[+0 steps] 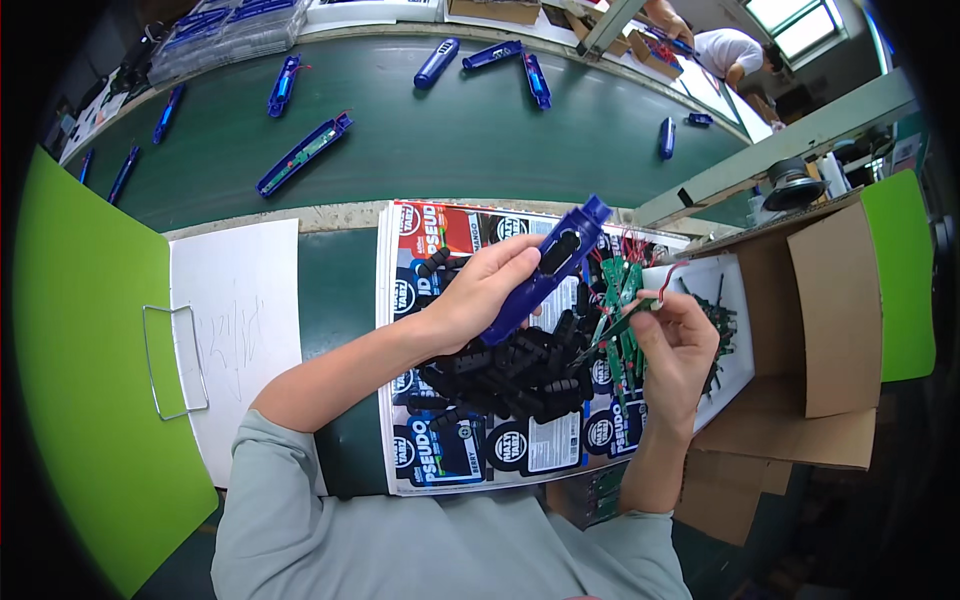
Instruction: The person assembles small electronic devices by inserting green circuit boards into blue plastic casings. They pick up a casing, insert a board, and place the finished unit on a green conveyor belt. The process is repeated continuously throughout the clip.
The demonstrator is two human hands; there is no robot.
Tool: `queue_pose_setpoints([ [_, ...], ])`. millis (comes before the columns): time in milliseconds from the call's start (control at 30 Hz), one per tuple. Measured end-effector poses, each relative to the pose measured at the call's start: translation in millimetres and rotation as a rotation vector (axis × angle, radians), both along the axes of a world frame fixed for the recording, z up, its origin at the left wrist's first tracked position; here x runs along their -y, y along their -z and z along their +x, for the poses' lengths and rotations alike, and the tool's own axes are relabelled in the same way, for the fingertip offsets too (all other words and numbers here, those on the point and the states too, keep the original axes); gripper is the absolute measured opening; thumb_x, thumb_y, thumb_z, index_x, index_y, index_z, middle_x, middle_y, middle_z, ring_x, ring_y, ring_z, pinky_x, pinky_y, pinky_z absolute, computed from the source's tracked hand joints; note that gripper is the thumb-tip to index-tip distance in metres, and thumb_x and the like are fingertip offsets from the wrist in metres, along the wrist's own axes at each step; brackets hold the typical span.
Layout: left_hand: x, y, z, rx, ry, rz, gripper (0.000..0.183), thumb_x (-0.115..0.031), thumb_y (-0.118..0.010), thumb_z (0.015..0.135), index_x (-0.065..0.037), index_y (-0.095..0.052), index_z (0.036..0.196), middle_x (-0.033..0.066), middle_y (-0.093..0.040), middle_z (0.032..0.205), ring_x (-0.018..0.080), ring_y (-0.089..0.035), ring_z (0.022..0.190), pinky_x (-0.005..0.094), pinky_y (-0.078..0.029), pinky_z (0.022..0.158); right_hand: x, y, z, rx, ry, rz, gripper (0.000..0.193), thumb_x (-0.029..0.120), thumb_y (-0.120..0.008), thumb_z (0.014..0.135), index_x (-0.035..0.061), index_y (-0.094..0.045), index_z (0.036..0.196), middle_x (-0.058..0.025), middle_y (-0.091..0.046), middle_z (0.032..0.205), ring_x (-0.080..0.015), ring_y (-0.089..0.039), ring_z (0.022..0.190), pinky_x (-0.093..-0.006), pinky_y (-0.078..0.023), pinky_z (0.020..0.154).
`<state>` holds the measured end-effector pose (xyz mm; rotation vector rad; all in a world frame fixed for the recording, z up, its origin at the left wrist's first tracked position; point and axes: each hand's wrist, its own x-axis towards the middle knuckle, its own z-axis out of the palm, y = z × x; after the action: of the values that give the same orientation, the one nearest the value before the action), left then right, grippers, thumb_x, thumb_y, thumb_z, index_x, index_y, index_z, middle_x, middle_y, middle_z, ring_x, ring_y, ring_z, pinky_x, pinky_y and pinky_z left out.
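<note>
L hand (490, 290) is up over the counter (338, 400), near its far edge, w/ fingers wrapped round a blue shell (548, 280) that tilts, top end up & to the R. R hand (675, 360) is nearer the counter's R edge, thumb & fingers pinching one thin green board (628, 318) by its top end, a red wire (668, 280) curling up there. Board & shell are near each other but apart. To do this bit well, prob. best to pinch the board by its edges, not by the wire, b/c a tug could pull it loose. Hold the shell firm but don't squeeze hard, & turn it so its black window (562, 252) is easy to see. Below is a printed sheet (552, 447) w/ a heap of black parts (500, 375) toward the counter's near edge & loose green boards (618, 275) on the R. Tips could snag there, so lift the board clear, approx. straight up. White tray (742, 300) w/ more small bits is on the far R, by a cardboard box (840, 310).
</note>
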<state>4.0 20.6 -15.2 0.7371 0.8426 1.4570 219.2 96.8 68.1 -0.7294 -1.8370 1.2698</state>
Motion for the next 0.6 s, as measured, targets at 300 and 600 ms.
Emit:
queue_pose_setpoints([
  [300,-3.0,-1.3,10.6,-0.027,-0.132,0.138,0.043,-0.029,-0.047,0.108,-0.003,-0.048,0.142,0.0054,-0.064,0.106,0.0103,-0.063,0.086,0.0271,-0.055,0.074,3.0,7.9,-51.5,-0.150,0.038,0.106,0.032,-0.007,-0.067,0.092,-0.0048,-0.057,0.122,-0.0059,-0.066,0.093,-0.0122,-0.067,0.083,-0.0233,-0.053,0.070],
  [600,-2.4,-1.4,8.2,-0.027,-0.098,0.123,0.042,-0.027,-0.047,0.108,-0.004,-0.048,0.143,0.0058,-0.064,0.110,0.0107,-0.063,0.086,0.0268,-0.056,0.072,-1.1,21.9,-58.1,-0.075,-0.013,0.122,0.029,-0.005,-0.070,0.090,-0.0031,-0.065,0.118,-0.0055,-0.065,0.090,-0.0115,-0.067,0.079,-0.0241,-0.053,0.071],
])
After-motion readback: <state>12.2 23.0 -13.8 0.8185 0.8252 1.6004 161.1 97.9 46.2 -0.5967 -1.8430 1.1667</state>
